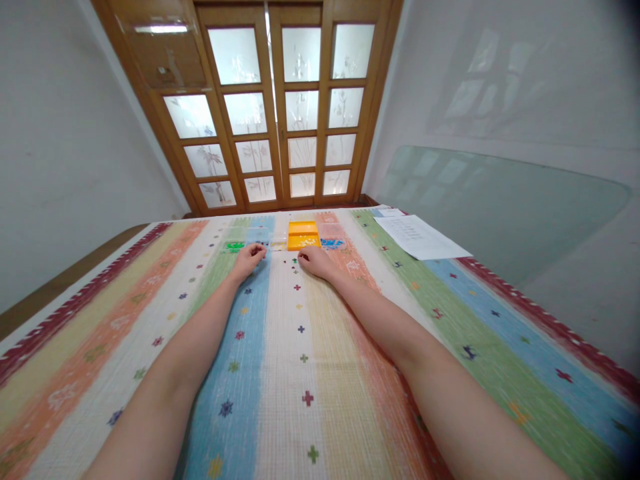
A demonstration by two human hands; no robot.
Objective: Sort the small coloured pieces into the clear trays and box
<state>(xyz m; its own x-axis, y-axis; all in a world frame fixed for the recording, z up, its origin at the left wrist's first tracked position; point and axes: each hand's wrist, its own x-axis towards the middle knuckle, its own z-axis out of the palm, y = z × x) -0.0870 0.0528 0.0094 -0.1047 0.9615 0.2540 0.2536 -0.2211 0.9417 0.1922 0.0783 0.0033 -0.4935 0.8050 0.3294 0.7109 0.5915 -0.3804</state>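
Note:
My left hand (249, 261) is curled, with its fingertips pressed together beside a clear container (275, 238). What those fingers hold, if anything, is too small to make out. Just in front of the orange tray (302, 227), my right hand (316, 261) rests low over the cloth with its fingers bent together; their tips are partly hidden. Small white pieces (311, 242) lie in the tray's near part. Tiny green pieces (234, 247) sit in a clear container left of my left hand, and blue pieces (331, 244) lie right of the tray.
A striped, patterned tablecloth (287, 373) covers the table. Printed paper sheets (423, 237) lie at the far right. A glass sheet (495, 200) leans on the right wall. Beyond the table stand wooden doors (280, 107) with frosted panes.

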